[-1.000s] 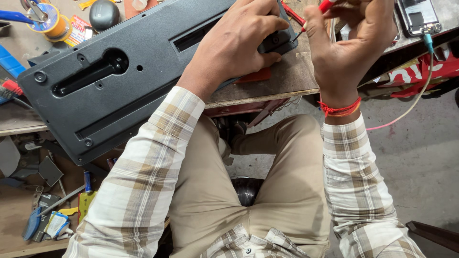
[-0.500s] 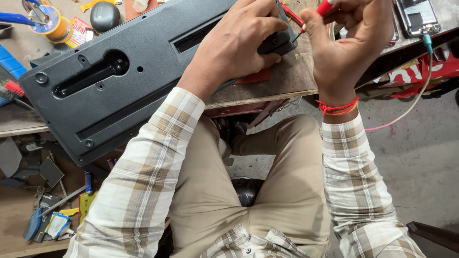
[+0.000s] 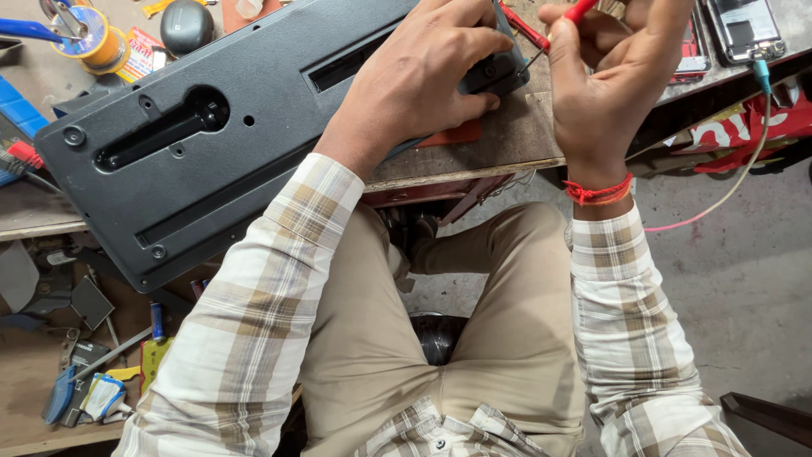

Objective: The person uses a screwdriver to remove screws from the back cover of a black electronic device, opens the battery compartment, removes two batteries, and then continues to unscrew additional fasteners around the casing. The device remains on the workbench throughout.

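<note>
meanwhile the left hand (image 3: 423, 80) presses flat on the black panel (image 3: 237, 144) while right hand (image 3: 605, 93) fingers pinch a red screwdriver (image 3: 568, 19).

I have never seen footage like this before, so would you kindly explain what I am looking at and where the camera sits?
The camera is worn on a person's head and looks straight down, so you see their own arms in checked sleeves and their knees in tan trousers below the wooden workbench.

The left hand presses down on a long dark grey plastic panel that lies slanted across the bench. The right hand, with a red thread at the wrist, holds a thin screwdriver with a red handle, its tip pointed at the panel's end.

Around them lie a yellow spool, a dark rounded object, and a phone with a cable plugged in. Loose tools are scattered on a lower surface at bottom left.
</note>
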The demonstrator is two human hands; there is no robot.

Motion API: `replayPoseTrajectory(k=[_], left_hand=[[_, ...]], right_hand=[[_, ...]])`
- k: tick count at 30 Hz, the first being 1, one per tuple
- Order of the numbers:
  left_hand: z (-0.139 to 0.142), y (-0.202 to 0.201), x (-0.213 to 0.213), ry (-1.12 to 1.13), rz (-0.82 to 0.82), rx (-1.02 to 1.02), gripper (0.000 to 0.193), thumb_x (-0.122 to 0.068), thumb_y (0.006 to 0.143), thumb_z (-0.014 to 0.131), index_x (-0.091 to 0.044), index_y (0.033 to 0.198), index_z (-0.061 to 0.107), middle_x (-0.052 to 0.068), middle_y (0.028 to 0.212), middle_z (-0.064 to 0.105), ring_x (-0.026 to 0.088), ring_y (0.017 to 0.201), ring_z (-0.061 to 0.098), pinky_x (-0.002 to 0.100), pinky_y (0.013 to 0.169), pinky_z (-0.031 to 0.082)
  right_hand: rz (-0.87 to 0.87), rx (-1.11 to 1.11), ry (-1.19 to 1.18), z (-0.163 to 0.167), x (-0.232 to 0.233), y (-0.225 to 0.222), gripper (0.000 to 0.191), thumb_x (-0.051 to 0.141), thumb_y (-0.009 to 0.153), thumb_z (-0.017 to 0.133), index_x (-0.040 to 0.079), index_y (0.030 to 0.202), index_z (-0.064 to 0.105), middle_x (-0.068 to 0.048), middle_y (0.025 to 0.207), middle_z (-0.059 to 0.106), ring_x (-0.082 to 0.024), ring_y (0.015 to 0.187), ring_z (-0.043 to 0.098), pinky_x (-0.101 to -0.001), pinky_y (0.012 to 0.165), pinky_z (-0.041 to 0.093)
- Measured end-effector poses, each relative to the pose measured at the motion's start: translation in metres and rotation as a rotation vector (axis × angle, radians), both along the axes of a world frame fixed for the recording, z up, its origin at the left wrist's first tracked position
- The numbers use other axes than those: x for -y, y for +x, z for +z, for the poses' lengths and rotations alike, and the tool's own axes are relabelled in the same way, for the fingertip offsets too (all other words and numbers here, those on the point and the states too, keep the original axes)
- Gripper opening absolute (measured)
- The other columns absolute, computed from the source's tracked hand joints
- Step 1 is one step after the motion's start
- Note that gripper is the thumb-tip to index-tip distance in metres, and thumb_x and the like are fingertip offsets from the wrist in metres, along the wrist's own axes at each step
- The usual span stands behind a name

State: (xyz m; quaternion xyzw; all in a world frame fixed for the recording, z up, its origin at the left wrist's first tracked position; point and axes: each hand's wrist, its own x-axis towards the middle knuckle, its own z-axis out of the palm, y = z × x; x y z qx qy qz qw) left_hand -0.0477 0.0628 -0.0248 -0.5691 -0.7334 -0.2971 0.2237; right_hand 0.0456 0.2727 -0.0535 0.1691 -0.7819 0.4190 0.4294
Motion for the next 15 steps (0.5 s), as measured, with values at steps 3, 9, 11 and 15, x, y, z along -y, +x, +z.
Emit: replayPoseTrajectory(k=[3, 9, 11, 15], left_hand=[[-0.001, 0.001, -0.001, -0.015, 0.016, 0.008, 0.049, -0.023, 0.075, 0.094, -0.003, 0.116, 0.075, 0.010, 0.112, 0.063, 0.030, 0.111, 0.060, 0.042, 0.100, 0.048], [-0.001, 0.004, 0.000, 0.002, 0.013, 0.015, 0.052, -0.022, 0.073, 0.093, -0.002, 0.118, 0.075, 0.011, 0.115, 0.063, 0.032, 0.112, 0.060, 0.043, 0.099, 0.048], [0.001, 0.004, 0.001, 0.003, 0.007, 0.016, 0.053, -0.022, 0.072, 0.093, -0.002, 0.117, 0.075, 0.012, 0.114, 0.063, 0.033, 0.112, 0.060, 0.044, 0.098, 0.048], [0.002, 0.005, 0.002, -0.001, 0.011, 0.026, 0.051, -0.021, 0.074, 0.093, -0.002, 0.117, 0.074, 0.012, 0.115, 0.063, 0.032, 0.112, 0.060, 0.044, 0.099, 0.048]], right_hand=[[0.018, -0.023, -0.023, -0.012, -0.009, 0.000, 0.082, -0.023, 0.112, 0.063, 0.017, 0.162, 0.012, -0.014, 0.144, 0.052, -0.016, 0.102, 0.068, -0.0260, 0.079, 0.060], [0.018, -0.006, -0.196, -0.027, -0.019, 0.002, 0.095, -0.021, 0.113, 0.069, 0.021, 0.161, -0.002, -0.011, 0.149, 0.051, -0.014, 0.105, 0.063, -0.0237, 0.073, 0.056], [-0.007, -0.026, -0.166, -0.026, -0.019, 0.003, 0.094, -0.021, 0.112, 0.070, 0.021, 0.160, 0.002, -0.010, 0.149, 0.049, -0.015, 0.106, 0.063, -0.0245, 0.077, 0.057], [-0.037, -0.067, -0.061, -0.021, -0.010, 0.004, 0.090, -0.020, 0.110, 0.073, 0.023, 0.161, 0.014, -0.007, 0.142, 0.050, -0.019, 0.107, 0.063, -0.0285, 0.088, 0.061]])
